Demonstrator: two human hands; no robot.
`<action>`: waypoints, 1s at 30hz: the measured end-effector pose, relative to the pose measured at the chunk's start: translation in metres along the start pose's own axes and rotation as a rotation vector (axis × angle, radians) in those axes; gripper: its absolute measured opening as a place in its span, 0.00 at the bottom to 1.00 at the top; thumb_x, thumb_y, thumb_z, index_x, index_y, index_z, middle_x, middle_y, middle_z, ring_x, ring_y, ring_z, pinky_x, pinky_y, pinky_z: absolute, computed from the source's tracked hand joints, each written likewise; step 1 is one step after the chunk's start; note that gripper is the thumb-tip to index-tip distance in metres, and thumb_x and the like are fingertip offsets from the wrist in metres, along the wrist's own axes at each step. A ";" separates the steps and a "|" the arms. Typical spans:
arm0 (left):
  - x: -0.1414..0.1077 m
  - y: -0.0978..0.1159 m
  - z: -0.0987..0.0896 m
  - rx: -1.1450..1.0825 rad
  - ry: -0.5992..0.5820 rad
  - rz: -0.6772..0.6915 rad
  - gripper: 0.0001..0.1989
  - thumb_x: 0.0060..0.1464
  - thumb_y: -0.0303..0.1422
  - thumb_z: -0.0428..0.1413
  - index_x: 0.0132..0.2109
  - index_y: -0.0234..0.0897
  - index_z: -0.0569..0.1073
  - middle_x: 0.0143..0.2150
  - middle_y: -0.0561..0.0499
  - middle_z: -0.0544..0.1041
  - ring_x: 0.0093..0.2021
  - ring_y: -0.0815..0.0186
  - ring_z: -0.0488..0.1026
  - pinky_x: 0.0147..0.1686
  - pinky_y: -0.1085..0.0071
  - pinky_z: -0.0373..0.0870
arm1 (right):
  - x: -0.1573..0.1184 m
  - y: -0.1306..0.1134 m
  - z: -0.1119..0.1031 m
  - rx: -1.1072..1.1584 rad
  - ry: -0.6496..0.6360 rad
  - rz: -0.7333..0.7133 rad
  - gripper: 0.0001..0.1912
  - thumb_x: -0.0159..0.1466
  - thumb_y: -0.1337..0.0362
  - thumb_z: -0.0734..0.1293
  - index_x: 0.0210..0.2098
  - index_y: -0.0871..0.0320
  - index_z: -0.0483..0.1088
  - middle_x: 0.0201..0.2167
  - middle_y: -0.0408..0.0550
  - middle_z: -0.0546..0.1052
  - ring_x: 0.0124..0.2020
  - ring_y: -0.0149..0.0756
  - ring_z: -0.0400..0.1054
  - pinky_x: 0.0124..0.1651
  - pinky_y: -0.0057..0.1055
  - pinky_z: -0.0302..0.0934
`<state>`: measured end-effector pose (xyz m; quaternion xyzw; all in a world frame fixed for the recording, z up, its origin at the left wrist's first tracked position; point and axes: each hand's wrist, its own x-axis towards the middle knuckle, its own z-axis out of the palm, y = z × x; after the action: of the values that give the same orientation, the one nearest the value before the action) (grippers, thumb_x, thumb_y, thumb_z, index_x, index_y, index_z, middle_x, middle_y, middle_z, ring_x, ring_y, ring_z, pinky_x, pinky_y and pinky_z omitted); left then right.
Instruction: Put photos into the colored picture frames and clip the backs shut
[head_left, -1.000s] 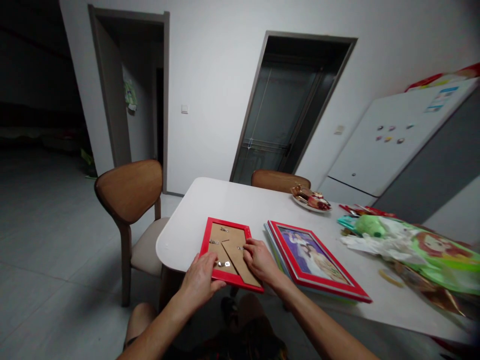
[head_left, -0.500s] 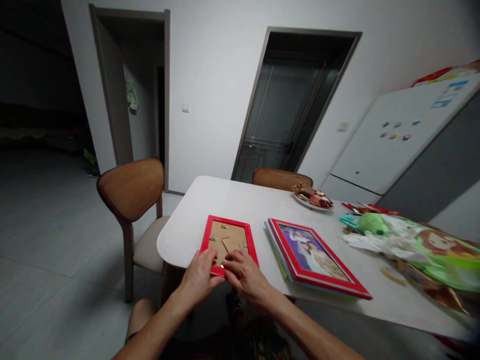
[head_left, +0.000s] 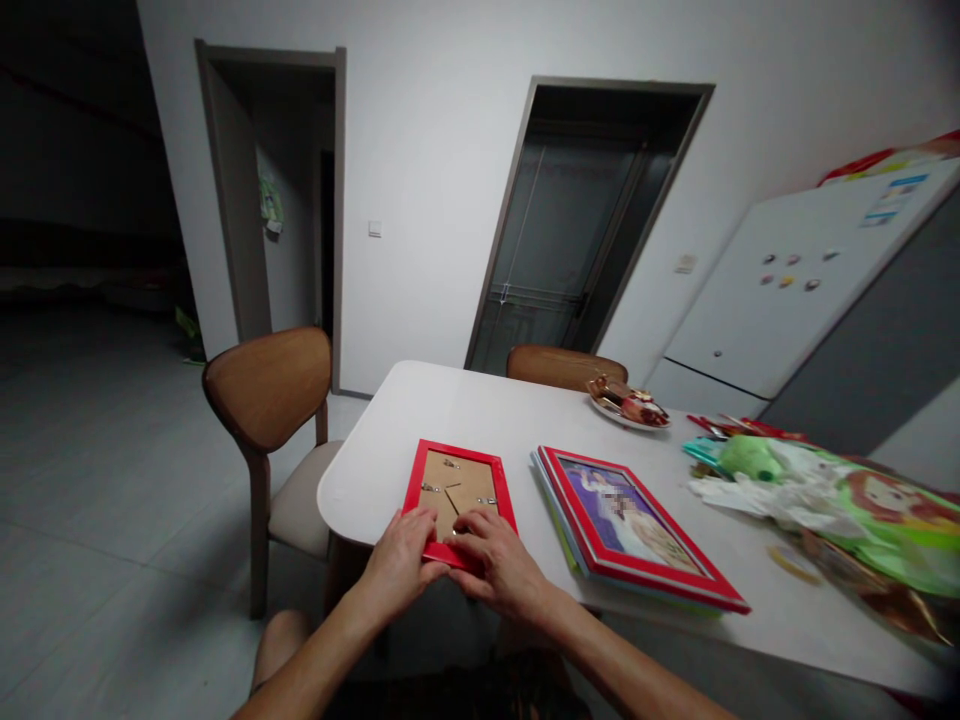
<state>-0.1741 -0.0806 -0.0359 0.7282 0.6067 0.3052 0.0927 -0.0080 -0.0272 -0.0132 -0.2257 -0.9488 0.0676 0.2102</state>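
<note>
A red picture frame (head_left: 503,492) lies back side up at the near edge of the white table, showing a brown backing board (head_left: 471,475) with small metal clips. My left hand (head_left: 403,555) grips its near left corner, thumb at the near edge. My right hand (head_left: 491,560) is on the near right part, its fingers bent over the near edge and the backing, its thumb under the rim. To the right lies a stack of frames, the top one a red frame (head_left: 592,540) with a photo facing up.
A plate (head_left: 634,418) with wrapped items stands at the table's far side. Green and white plastic bags (head_left: 862,515) cover the right part. A wooden chair (head_left: 274,390) is at the left, another (head_left: 562,367) behind the table. A fridge (head_left: 772,290) stands at the right.
The view has tilted up slightly, so the scene sits a little lower. My right hand's fingers have shifted slightly at the near edge of the frame; my left hand keeps its hold.
</note>
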 end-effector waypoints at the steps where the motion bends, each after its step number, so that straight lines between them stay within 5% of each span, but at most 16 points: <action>1: 0.000 0.000 0.000 0.000 -0.002 0.000 0.23 0.42 0.32 0.59 0.47 0.36 0.63 0.47 0.45 0.69 0.51 0.59 0.62 0.52 0.58 0.56 | 0.001 0.001 0.001 0.013 -0.002 0.011 0.12 0.54 0.59 0.62 0.38 0.54 0.68 0.37 0.49 0.68 0.41 0.38 0.58 0.44 0.36 0.53; 7: -0.001 -0.001 0.001 -0.015 -0.003 -0.002 0.25 0.40 0.31 0.60 0.48 0.34 0.63 0.50 0.42 0.67 0.53 0.57 0.61 0.52 0.56 0.55 | 0.031 0.018 0.008 0.104 0.047 0.184 0.15 0.60 0.65 0.55 0.43 0.60 0.67 0.39 0.52 0.70 0.40 0.34 0.62 0.44 0.30 0.55; 15: -0.001 -0.002 0.004 -0.037 0.027 0.026 0.27 0.39 0.31 0.60 0.49 0.34 0.62 0.51 0.41 0.66 0.52 0.57 0.61 0.52 0.56 0.55 | 0.079 0.032 0.033 0.006 0.032 0.212 0.13 0.59 0.65 0.57 0.29 0.58 0.73 0.28 0.48 0.73 0.33 0.31 0.63 0.37 0.26 0.54; 22: 0.000 -0.002 0.006 -0.056 0.039 0.029 0.26 0.40 0.32 0.59 0.48 0.35 0.62 0.50 0.43 0.67 0.52 0.57 0.61 0.52 0.56 0.55 | 0.089 0.038 0.042 0.035 0.025 0.257 0.13 0.56 0.66 0.59 0.21 0.61 0.72 0.21 0.47 0.72 0.25 0.30 0.62 0.30 0.25 0.52; 30: -0.007 0.009 0.009 -0.049 0.026 -0.029 0.24 0.40 0.32 0.59 0.48 0.34 0.64 0.51 0.41 0.67 0.53 0.56 0.60 0.53 0.54 0.53 | 0.078 0.039 0.034 0.178 -0.020 0.257 0.08 0.54 0.66 0.62 0.26 0.59 0.73 0.27 0.46 0.73 0.31 0.29 0.64 0.36 0.24 0.54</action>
<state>-0.1623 -0.0869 -0.0408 0.7128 0.6105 0.3282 0.1071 -0.0700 0.0421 -0.0236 -0.3250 -0.9044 0.1800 0.2096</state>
